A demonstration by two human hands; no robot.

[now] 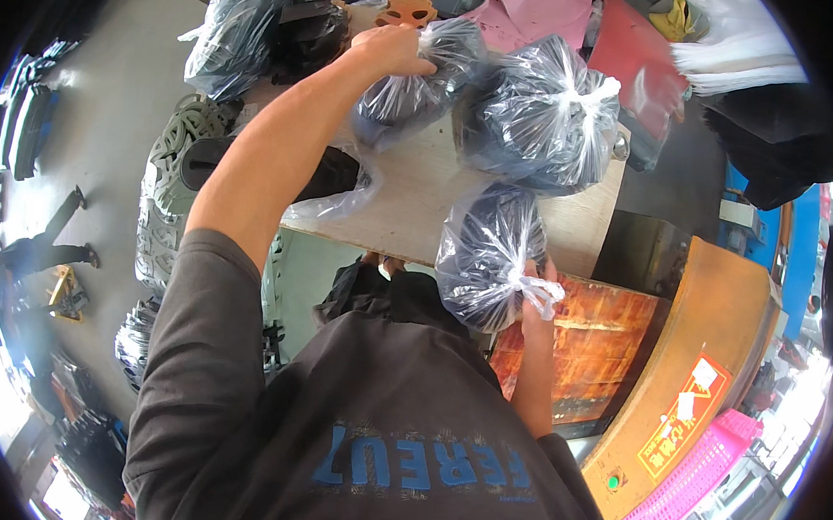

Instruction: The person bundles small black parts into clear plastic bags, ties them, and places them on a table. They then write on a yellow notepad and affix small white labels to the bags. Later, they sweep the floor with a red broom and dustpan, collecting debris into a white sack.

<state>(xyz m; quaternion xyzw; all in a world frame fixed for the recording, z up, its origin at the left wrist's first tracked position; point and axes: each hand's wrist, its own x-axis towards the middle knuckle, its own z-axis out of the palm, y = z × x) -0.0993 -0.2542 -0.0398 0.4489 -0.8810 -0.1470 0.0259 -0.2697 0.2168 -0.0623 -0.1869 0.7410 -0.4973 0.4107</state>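
Note:
My left hand (390, 51) reaches to the far side of the table, its fingers closed at the top of a clear plastic bag (396, 104) with something dark inside. Close to my body, my right hand (539, 290) grips another clear plastic bag (483, 240) beside its white knotted neck. That bag also has dark contents, whose kind I cannot make out. Between the two, toward the right, a larger knotted clear bag (527, 120) rests on the table. A black, sole-shaped piece (331, 176) lies partly in loose clear plastic, behind my left forearm.
The pale wooden table (410, 198) has grey moulded sole-like pieces (159, 237) stacked along its left side. A filled clear bag (232, 38) stands at the far left. Pink sheets (533, 17) lie at the back. An orange-brown machine panel (684, 359) and a pink basket (692, 482) are at the right.

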